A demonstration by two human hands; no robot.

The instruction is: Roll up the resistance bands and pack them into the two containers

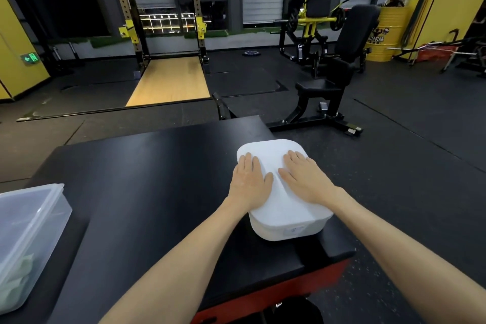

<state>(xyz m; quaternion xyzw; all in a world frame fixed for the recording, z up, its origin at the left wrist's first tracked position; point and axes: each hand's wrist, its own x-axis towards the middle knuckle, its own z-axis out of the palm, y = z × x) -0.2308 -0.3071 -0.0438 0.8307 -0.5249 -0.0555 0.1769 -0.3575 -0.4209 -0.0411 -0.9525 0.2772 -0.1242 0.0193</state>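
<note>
So at this point both hands were laid flat on top of the white box (286,216), which sat near the right end of the black surface (147,179). The left hand (248,179) and right hand (305,179) lay side by side on the lid, fingers straight and spread, gripping nothing, just palms down on it. To me that read as pressing the lid shut, so the closing step for this box rather than any rolling.

The box is solid white, so I honestly couldn't tell what was inside. No loose bands showed anywhere on the surface. The other one, a clear tub (34,221), stood well apart at the far left edge with something pale green (25,266) bunched in the bottom, probably a rolled band, though it was too blurry to say for sure. Its lid looked to be on, but whether it was snapped down I couldn't tell.

My guess is the job was nearly wrapped up. The next move would call for even pressure along the rim, especially the near edge with the little clasp, until the lid seats all round, then lifting both hands off and giving the clear tub's lid a check.
</note>
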